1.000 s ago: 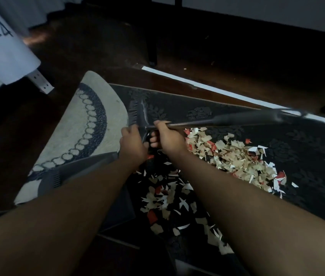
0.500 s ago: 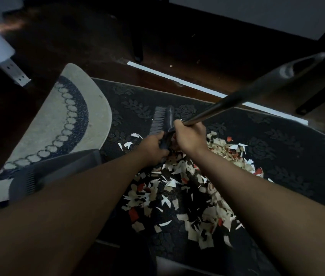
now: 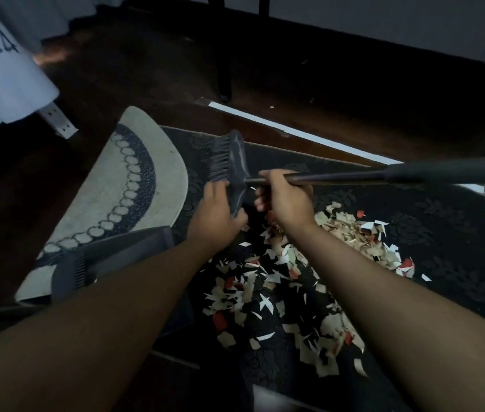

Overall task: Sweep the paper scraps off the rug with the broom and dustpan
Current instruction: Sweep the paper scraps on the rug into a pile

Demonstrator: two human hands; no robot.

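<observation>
The left hand [image 3: 216, 215] grips the lower end of the dark plastic broom head [image 3: 234, 171], and the right hand [image 3: 284, 197] is clenched round the dark metal broom handle [image 3: 354, 176] just beside the head. The broom lies sideways, lifted above the black patterned rug [image 3: 458, 221], bristles pointing away from the scraps. The beige, white and red paper scraps [image 3: 280, 281] are scattered on the rug below and right of the hands. The dark plastic dustpan [image 3: 110, 257] sits left of them, apparently empty. This looks like readying the broom; next, the bristles need turning down onto the rug behind the scraps.
</observation>
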